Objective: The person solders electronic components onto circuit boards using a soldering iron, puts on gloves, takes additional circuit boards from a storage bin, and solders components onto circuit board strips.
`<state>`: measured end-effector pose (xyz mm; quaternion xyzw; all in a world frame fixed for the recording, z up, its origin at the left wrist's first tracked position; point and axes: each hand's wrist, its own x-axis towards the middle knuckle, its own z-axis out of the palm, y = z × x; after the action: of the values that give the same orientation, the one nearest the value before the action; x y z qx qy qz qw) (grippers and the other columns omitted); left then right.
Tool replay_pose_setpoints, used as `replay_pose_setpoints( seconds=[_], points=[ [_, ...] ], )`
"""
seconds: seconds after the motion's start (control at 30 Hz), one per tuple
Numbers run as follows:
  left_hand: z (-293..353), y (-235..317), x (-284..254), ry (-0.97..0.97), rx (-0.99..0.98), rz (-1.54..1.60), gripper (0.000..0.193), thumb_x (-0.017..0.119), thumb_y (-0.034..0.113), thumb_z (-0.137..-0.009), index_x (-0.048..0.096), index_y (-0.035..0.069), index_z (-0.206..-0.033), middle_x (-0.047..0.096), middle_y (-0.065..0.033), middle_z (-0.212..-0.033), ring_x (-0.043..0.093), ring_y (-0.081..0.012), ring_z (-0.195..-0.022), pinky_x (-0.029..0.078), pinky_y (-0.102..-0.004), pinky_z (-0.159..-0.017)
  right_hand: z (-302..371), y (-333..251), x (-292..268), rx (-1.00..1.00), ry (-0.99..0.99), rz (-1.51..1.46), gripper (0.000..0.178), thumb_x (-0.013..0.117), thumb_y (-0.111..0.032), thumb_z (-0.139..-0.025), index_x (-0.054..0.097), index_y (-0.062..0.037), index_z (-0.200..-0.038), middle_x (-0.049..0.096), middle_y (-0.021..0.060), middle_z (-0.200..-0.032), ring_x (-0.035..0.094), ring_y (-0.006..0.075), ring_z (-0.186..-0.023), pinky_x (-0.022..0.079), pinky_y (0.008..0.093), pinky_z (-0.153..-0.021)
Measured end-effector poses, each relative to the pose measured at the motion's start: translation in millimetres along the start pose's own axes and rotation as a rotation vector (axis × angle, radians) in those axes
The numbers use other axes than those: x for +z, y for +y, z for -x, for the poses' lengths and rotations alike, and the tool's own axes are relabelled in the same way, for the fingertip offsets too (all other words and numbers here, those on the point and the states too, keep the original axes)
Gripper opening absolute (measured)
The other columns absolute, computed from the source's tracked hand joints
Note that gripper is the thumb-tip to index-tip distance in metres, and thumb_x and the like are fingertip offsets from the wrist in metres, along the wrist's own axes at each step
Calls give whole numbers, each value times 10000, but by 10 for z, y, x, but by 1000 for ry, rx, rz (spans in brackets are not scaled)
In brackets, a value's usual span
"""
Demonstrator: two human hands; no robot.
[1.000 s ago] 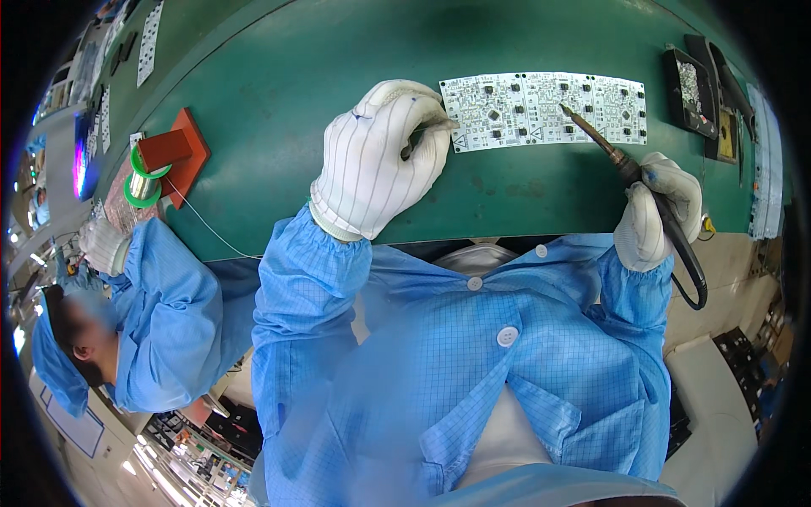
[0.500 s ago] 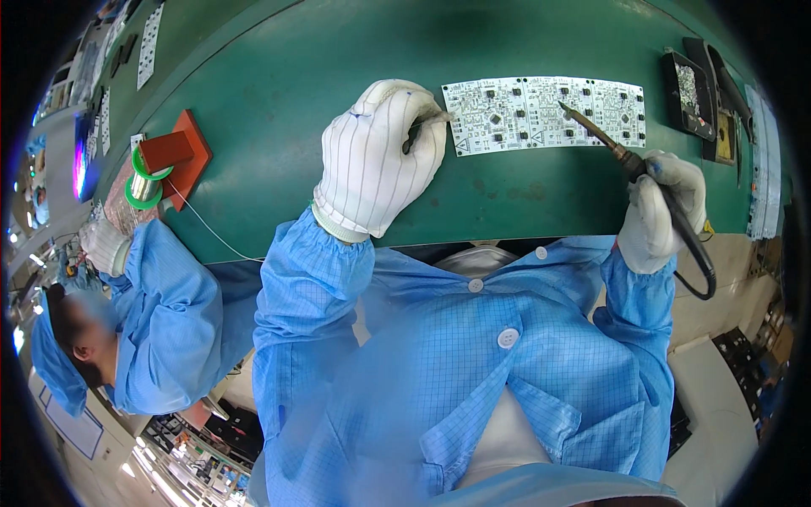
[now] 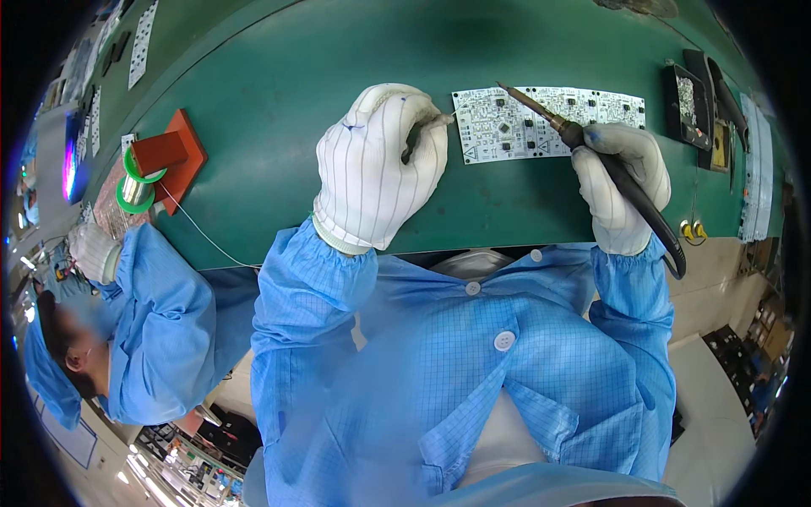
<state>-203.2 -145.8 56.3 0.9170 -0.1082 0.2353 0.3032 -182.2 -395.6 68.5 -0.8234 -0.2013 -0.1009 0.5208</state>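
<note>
On the green bench lies a white circuit board panel with small black parts. My right hand, in a white glove, grips a soldering iron by its black handle. The iron's tip points left over the far edge of the panel's left section; whether it touches is not clear. My left hand, in a striped white glove, is pinched closed at the panel's left edge. A short thin end of solder wire shows at its fingertips. More wire runs from a green-rimmed solder spool toward my left sleeve.
The spool sits against a red-brown stand at the left. A black tray of small bits and a dark holder stand at the right. White boards lie beyond. A co-worker in blue sits at my left.
My right hand has moved left with the soldering iron, its tip going from the middle section to the left section's far edge. My left hand keeps its pinch beside the panel.
</note>
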Motion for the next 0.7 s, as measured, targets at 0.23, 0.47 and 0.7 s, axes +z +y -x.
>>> replay_pose_setpoints(
  seconds=[0.23,0.47,0.7],
  points=[
    [6,-23,10,22,20,20,157,718,76,-723,619,84,-845,641,-38,-813,624,-223,-641,501,-312,-570,-23,-17,-1,28,-48,40,230,665,29,-754,599,10,-974,632,107,-879,593,121,-686,491,251,-666],
    [9,-41,1,-1,10,33,153,714,79,-729,614,87,-845,645,-36,-824,628,-223,-648,499,-314,-572,-18,-52,19,69,-42,17,220,674,16,-755,607,8,-965,633,99,-856,579,98,-643,481,246,-618],
    [-2,-46,15,47,-4,21,126,702,73,-747,609,92,-831,650,-40,-832,624,-232,-648,493,-313,-573,-8,-121,-26,213,114,-106,179,640,11,-797,602,8,-972,632,93,-794,585,116,-654,472,241,-613]
  ],
)
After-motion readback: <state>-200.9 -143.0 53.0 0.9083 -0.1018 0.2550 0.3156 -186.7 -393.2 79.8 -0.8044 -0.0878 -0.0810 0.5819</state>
